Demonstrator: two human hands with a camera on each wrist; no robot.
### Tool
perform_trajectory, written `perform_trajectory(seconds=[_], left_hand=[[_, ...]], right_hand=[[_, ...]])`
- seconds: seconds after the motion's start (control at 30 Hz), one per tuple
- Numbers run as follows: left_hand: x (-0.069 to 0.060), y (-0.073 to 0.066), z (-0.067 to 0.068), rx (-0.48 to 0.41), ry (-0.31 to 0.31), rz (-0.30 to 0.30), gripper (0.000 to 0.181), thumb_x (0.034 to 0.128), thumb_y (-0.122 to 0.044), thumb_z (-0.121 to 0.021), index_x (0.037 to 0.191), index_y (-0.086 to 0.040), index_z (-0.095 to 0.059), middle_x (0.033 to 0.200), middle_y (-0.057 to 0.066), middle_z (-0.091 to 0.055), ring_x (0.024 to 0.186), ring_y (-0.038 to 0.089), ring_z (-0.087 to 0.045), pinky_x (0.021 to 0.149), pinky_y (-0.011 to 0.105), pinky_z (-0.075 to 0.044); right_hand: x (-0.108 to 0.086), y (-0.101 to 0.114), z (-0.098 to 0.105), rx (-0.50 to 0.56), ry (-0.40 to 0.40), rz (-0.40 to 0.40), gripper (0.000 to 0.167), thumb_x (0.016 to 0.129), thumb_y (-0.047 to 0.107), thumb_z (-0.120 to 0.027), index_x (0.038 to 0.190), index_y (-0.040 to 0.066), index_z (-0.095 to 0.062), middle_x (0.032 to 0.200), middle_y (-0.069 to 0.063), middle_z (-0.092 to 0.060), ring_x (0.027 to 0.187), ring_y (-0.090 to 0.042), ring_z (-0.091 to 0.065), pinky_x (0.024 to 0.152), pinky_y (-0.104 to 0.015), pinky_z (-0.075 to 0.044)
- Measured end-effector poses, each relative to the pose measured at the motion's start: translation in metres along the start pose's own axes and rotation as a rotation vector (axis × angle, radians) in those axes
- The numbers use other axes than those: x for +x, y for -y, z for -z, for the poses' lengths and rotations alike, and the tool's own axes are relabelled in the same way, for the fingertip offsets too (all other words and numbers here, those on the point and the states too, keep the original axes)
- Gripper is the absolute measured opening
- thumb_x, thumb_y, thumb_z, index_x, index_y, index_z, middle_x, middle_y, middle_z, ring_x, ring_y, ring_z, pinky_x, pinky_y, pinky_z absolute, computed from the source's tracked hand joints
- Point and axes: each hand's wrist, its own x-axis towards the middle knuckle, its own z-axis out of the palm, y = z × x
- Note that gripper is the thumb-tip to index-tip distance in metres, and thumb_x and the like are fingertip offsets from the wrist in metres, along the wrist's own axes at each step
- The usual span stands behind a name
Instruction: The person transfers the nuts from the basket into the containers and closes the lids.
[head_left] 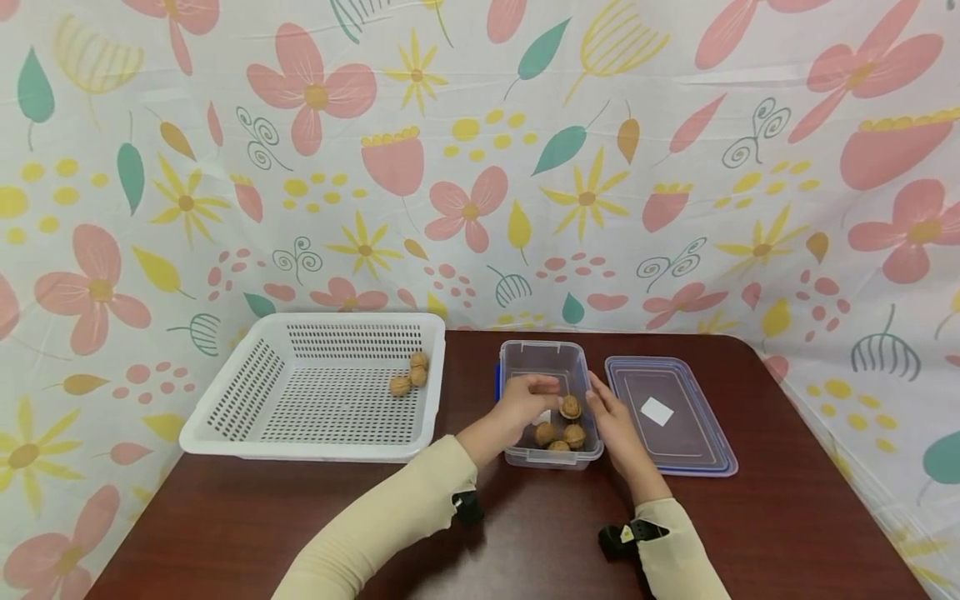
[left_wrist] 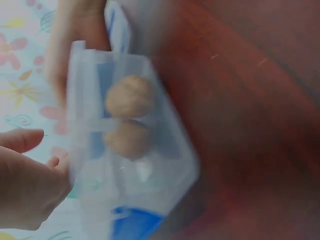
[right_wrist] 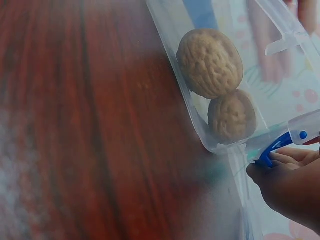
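Observation:
A clear plastic box [head_left: 543,358] with blue side clips stands on the table, and several walnuts [head_left: 574,436] lie in its near half. Over its left side reaches my left hand [head_left: 525,407], fingers extended above the walnuts. No nut shows between thumb and fingers of that left hand [left_wrist: 30,182] in the left wrist view. My right hand [head_left: 618,429] rests along the box's right wall with its fingers fairly straight. In the right wrist view this hand [right_wrist: 292,185] is beside a blue clip [right_wrist: 275,148], with two walnuts [right_wrist: 210,62] visible through the wall.
To the left is a white perforated basket [head_left: 315,448] holding 3 walnuts [head_left: 401,386] near its right end. A clear lid [head_left: 690,437] with a blue seal and a white label lies right of the box. Patterned cloth [head_left: 480,125] hangs behind the dark red table [head_left: 525,525].

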Motion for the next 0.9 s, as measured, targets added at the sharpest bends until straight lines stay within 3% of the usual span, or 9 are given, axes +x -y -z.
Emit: perform_trajectory(seconds=[0.3, 0.57, 0.73, 0.9], left_hand=[[-0.003, -0.051, 0.023, -0.055, 0.115, -0.051, 0.036, 0.0877, -0.004, -0.069, 0.122, 0.003, -0.061, 0.113, 0.012, -0.065, 0.103, 0.022, -0.065, 0.093, 0.037, -0.051], [-0.002, -0.088, 0.067, -0.107, 0.180, -0.110, 0.041, 0.0926, -0.004, -0.062, 0.132, 0.005, -0.052, 0.130, 0.020, -0.056, 0.119, 0.029, -0.056, 0.102, 0.036, -0.044], [0.003, -0.096, 0.104, -0.139, 0.204, -0.176, 0.044, 0.0950, 0.000, -0.057, 0.136, 0.008, -0.046, 0.138, 0.025, -0.048, 0.128, 0.033, -0.048, 0.107, 0.039, -0.038], [0.010, -0.092, 0.143, -0.115, 0.176, -0.183, 0.046, 0.0964, -0.004, -0.057, 0.139, 0.004, -0.044, 0.141, 0.021, -0.047, 0.131, 0.029, -0.045, 0.107, 0.034, -0.039]], right_hand=[[0.000, 0.000, 0.000, -0.008, -0.003, -0.002, 0.052, 0.106, 0.023, -0.034, 0.153, 0.005, -0.021, 0.156, -0.020, -0.021, 0.143, -0.037, -0.017, 0.115, -0.053, -0.017], [-0.001, 0.001, 0.000, -0.018, 0.009, -0.009, 0.052, 0.107, 0.024, -0.033, 0.154, 0.007, -0.018, 0.158, -0.018, -0.017, 0.144, -0.037, -0.014, 0.116, -0.052, -0.014], [-0.001, 0.001, 0.001, -0.029, 0.005, -0.019, 0.053, 0.107, 0.026, -0.033, 0.154, 0.009, -0.018, 0.158, -0.017, -0.017, 0.144, -0.037, -0.015, 0.116, -0.051, -0.015], [-0.001, 0.002, 0.001, -0.035, 0.004, -0.027, 0.053, 0.107, 0.026, -0.033, 0.154, 0.009, -0.019, 0.158, -0.017, -0.016, 0.144, -0.038, -0.015, 0.116, -0.052, -0.015]])
